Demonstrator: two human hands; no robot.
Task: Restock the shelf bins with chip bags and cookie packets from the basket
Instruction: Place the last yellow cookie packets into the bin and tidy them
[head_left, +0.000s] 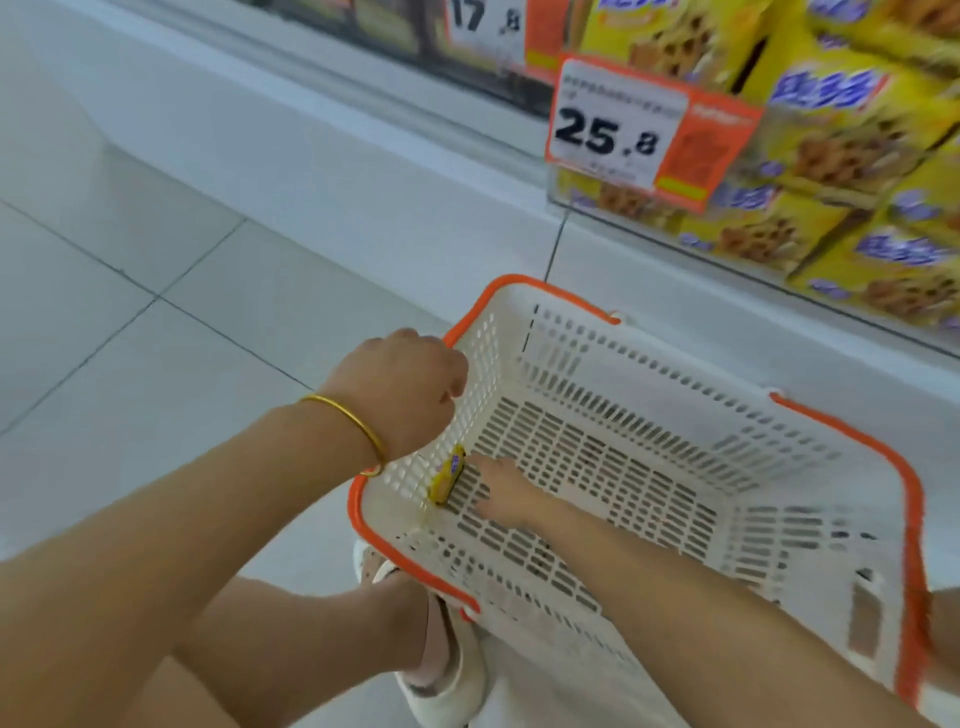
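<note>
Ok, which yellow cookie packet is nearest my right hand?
The lone packet inside the basket, against its wall by your right hand; the others are in the shelf bin.

White tiled floor (130, 249), dark grout lines. Orange price tag (649, 130) reads 25.8; second tag (485, 21), 17.8, up-left. White shoe (447, 680) on floor.

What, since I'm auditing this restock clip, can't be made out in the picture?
Head view:
Yellow packet in the basket: label too small and blurred.
Left hand: fingertips hidden behind the hand itself at the rim.
Right hand: whether it touches the packet is unclear.
Yellow boxes, top right: print motion-blurred, stack cut off by the right edge.
Price tag: small text blurred.
</note>
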